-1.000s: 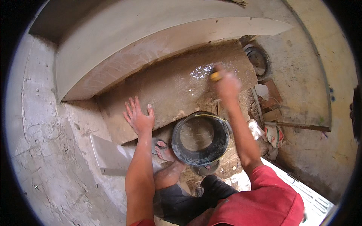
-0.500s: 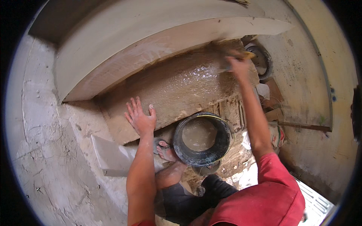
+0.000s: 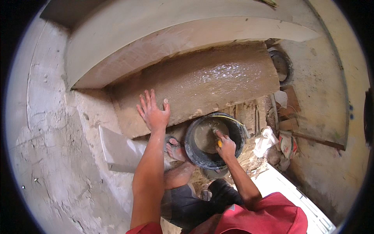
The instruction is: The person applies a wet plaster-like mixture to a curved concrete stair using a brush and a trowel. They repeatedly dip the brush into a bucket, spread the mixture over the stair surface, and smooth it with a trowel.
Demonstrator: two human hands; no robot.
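Note:
My left hand [image 3: 156, 116] lies with fingers spread on the near left part of a rough, sandy-brown step or ledge [image 3: 183, 87]. A wet sheen covers the middle and right of its top. My right hand [image 3: 227, 147] reaches into a black bucket [image 3: 191, 146] standing just in front of the ledge. It is closed around a yellow-handled tool [image 3: 219, 143]. The tool's head is in the murky grey-brown liquid [image 3: 203, 137] and cannot be made out.
A pale curved wall panel [image 3: 163, 48] rises behind the ledge. A dark round tub [image 3: 288, 68] stands at the far right end. A leaning tile [image 3: 119, 152] is beside my left forearm; my bare foot [image 3: 176, 150] is by the bucket. Crumpled white plastic [image 3: 266, 141] lies at right.
My right hand has come from the far right end of the ledge down into the bucket, bringing the yellow-handled tool along. My left hand stays flat on the ledge.

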